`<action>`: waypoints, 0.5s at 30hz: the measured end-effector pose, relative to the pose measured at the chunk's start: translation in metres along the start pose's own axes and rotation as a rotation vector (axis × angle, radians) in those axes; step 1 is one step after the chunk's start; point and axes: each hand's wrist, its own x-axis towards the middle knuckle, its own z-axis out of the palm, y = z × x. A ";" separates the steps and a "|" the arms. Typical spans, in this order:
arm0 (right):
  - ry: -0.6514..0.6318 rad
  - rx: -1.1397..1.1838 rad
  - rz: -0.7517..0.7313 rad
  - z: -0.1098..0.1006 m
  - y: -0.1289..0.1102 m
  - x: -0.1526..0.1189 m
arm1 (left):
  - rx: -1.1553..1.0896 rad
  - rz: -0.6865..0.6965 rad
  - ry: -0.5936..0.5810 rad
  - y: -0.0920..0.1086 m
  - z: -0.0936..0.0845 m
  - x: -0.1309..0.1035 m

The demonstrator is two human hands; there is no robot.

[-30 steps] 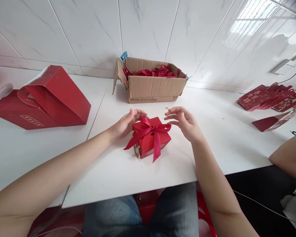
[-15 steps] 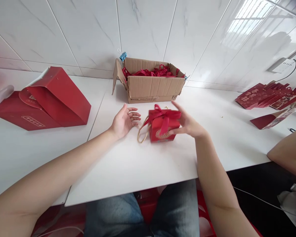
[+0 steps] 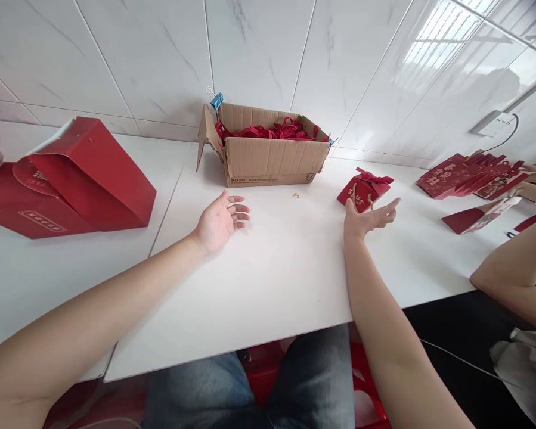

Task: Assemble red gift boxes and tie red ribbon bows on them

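Note:
A small red gift box (image 3: 361, 192) with a red ribbon bow and a gold cord handle stands on the white table, right of the middle. My right hand (image 3: 369, 221) is just in front of it, its fingers spread and the thumb close to the cord. Whether the thumb touches the box I cannot tell. Over the table's left-centre, my left hand (image 3: 222, 223) is half turned up, fingers apart and holding nothing.
Behind my hands a cardboard box (image 3: 272, 161) holds red ribbons. A large red carton (image 3: 89, 179) lies at the left. Small gold bits (image 3: 297, 195) lie mid-table. On the right are several flat red boxes (image 3: 451, 176) and a co-worker's arm (image 3: 513, 268).
The gift box has moved right and back, away from between my hands. My right hand moved right with it and has let go. The left hand has stayed nearly still.

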 end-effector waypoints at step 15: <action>-0.488 -0.355 -0.190 0.036 0.007 0.032 | -0.001 -0.025 -0.031 0.003 -0.001 0.000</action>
